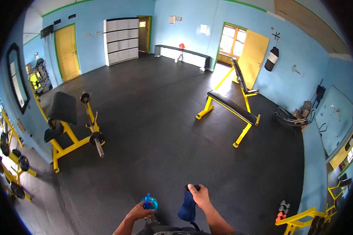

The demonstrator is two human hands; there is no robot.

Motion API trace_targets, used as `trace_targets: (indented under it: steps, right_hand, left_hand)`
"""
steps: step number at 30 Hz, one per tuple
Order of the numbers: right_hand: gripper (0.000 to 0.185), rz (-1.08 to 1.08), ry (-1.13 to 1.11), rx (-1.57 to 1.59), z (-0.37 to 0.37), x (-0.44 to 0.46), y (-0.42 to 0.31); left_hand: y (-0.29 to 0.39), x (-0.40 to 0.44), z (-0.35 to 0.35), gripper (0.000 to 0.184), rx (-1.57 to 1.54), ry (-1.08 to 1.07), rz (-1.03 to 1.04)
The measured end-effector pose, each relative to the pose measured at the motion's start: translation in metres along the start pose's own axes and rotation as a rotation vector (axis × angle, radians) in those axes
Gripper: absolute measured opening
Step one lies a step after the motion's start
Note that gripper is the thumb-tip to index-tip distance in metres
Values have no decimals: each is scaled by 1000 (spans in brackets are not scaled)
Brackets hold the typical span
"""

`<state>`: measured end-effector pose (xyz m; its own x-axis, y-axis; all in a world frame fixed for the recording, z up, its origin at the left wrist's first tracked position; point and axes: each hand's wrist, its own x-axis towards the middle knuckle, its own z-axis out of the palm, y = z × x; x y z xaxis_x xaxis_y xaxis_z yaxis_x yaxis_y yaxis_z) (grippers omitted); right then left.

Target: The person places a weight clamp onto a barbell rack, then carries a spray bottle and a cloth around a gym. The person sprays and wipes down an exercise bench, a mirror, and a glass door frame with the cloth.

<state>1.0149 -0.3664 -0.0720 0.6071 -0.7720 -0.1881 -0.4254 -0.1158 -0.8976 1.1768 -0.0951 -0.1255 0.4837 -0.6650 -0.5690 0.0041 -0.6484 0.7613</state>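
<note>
At the bottom of the head view, my left hand (140,211) is closed around the top of a translucent blue bottle (154,203) with a darker blue loop on its lid. To its right, my right hand (200,196) grips the upper end of a dark blue cloth item (187,208), which hangs down with a dark strap at its lower end. The two hands are apart, both above the black floor.
A yellow padded bench with a barbell (92,127) stands on the left, and a black-and-yellow bench (232,106) on the right. Small dumbbells (283,207) lie at the lower right beside a yellow frame (298,215). Black matting (145,129) covers the floor.
</note>
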Motion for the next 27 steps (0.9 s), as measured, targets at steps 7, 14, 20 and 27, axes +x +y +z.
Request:
trace_targets:
  steps: [7,14,20,27]
  right_hand:
    - [39,58,-144,419,41,99,-6]
    - [29,56,-50,204,100,226,-25]
    - [24,202,-237,470,110,399,-73]
    - [27,99,-462,371,117,580,-142]
  left_hand:
    - [108,101,-65,50,91,-97,-27]
    - [201,233,-94,49,617,102,150]
    - [273,338,-162,44,563,145,376]
    - [360,464,-246,42,531,583,939]
